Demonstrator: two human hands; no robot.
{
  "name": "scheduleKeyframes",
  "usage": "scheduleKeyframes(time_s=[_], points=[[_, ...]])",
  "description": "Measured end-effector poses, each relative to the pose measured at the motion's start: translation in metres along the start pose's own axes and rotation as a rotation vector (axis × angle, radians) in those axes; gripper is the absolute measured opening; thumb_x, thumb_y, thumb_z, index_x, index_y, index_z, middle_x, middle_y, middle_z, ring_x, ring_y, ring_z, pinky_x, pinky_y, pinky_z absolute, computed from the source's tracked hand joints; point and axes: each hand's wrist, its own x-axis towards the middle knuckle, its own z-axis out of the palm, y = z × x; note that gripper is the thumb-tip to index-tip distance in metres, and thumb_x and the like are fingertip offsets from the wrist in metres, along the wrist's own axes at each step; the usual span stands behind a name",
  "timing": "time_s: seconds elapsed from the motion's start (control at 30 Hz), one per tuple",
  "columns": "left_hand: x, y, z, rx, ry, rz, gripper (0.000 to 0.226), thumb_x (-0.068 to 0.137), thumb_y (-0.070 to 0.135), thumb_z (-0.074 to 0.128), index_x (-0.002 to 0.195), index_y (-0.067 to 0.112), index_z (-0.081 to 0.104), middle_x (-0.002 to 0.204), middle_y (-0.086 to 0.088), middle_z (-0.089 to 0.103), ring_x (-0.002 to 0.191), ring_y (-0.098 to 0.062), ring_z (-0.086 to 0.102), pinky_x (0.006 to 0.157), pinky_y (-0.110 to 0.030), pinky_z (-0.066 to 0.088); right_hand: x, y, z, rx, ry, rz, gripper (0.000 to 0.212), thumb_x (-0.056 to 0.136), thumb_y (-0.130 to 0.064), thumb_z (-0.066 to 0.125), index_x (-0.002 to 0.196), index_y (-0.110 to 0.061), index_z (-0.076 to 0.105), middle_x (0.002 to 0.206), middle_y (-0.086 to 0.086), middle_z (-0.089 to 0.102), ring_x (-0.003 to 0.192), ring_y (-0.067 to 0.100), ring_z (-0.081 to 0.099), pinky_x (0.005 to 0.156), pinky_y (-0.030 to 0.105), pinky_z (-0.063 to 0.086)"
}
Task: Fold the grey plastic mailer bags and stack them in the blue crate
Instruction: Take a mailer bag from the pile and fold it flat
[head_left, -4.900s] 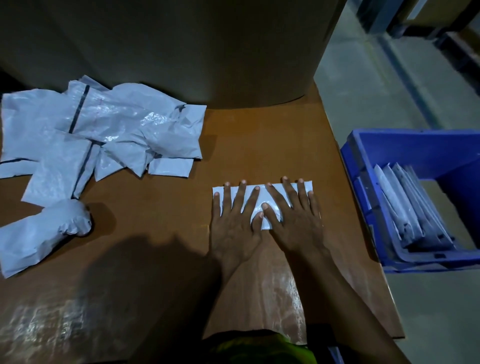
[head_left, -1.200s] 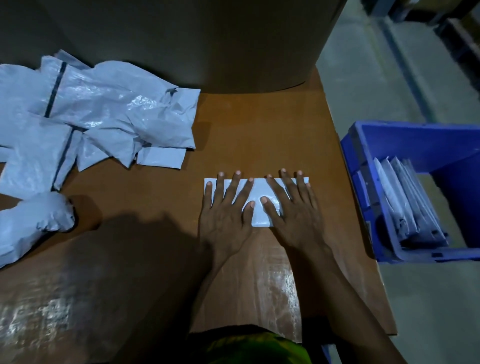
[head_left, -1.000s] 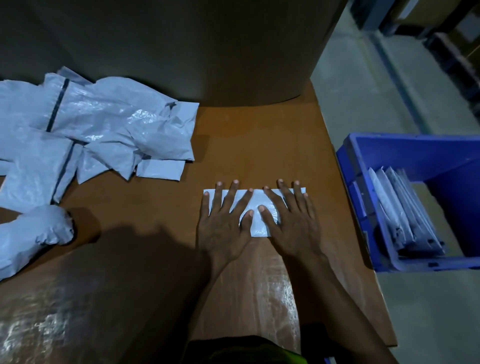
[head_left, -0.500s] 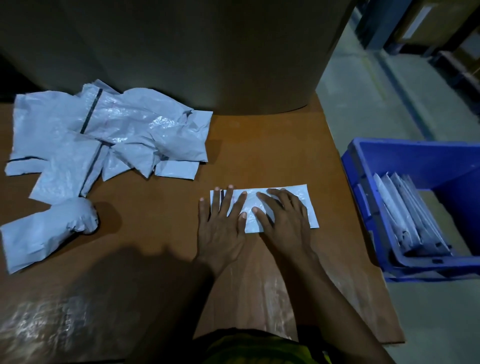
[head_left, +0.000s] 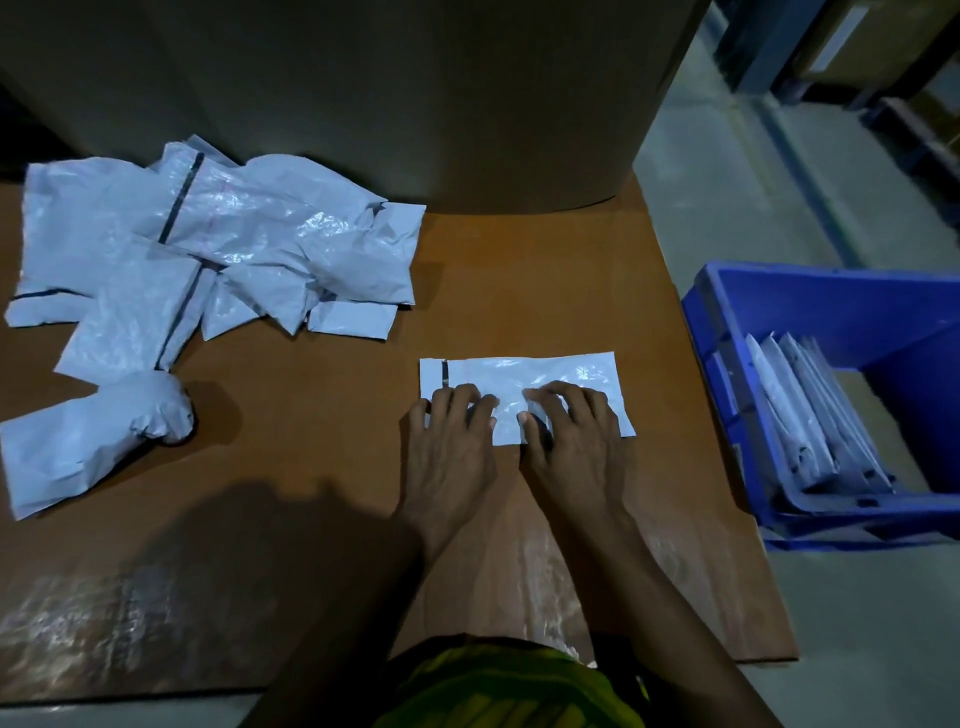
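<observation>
We judge the job partly done. Several folded bags (head_left: 795, 415) already stand on edge, leaning together, in the crate (head_left: 831, 296), which sits low beside the right edge of the tabletop (head_left: 519, 280).

1 bag (head_left: 535, 376) is in work. It lies as a flat strip near the right edge, about midway between the far and near edges. Both hands are on its near half, side by side and almost touching, the left hand (head_left: 452, 452) toward its striped end and the right hand (head_left: 571, 447) toward the crate end. The fingers are bent with their tips on the plastic. We cannot tell whether they pinch the near edge or only press it down. We read this as a fold under way, with the transfer to the crate not yet made.

Plenty is left. A crumpled pile (head_left: 234, 244) of unfolded bags covers the far-left corner, and 1 balled-up bag (head_left: 88, 441) lies at the left edge.

A big cardboard drum (head_left: 389, 93) stands along the far edge, behind the pile. It takes up depth but does not block the way to the crate. We see nothing lying between the bag and the right edge.
</observation>
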Motion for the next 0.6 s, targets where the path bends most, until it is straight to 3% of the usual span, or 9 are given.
scheduleKeyframes(time_s=[0.1,0.37,0.47,0.6], points=[[-0.003,-0.001,0.0,0.038,-0.026,0.019,0.036,0.093,0.022,0.067,0.129,0.02,0.065,0.132,-0.005,0.061,0.12,-0.027,0.053,0.1,-0.046,0.038,0.001,-0.003,0.003,-0.026,0.01,-0.007,0.025,0.1,-0.035,0.059,0.119,-0.022,0.07,0.129,-0.004,0.064,0.118,0.022,0.053,0.097,0.037,0.044],[-0.001,-0.001,-0.005,0.066,-0.028,0.046,0.043,0.087,0.02,0.072,0.129,0.018,0.065,0.135,-0.006,0.061,0.118,-0.029,0.053,0.095,-0.048,0.043,-0.008,-0.005,0.003,0.025,0.038,-0.004,0.03,0.099,-0.033,0.064,0.126,-0.021,0.069,0.132,-0.002,0.063,0.122,0.022,0.052,0.098,0.037,0.046],[-0.007,-0.001,-0.012,-0.003,0.013,0.039,0.034,0.091,0.019,0.071,0.126,0.019,0.07,0.129,-0.004,0.063,0.115,-0.026,0.053,0.092,-0.045,0.044,-0.017,-0.005,-0.007,0.096,0.009,-0.005,0.032,0.097,-0.029,0.067,0.128,-0.022,0.069,0.134,-0.003,0.062,0.127,0.021,0.051,0.101,0.038,0.046],[-0.015,0.001,-0.018,-0.096,0.025,0.051,0.022,0.099,0.022,0.062,0.118,0.019,0.072,0.112,0.0,0.064,0.103,-0.023,0.053,0.084,-0.04,0.041,-0.023,-0.009,-0.02,0.157,0.075,-0.077,0.021,0.096,-0.02,0.07,0.116,-0.021,0.074,0.116,-0.003,0.067,0.111,0.02,0.056,0.088,0.033,0.047]])
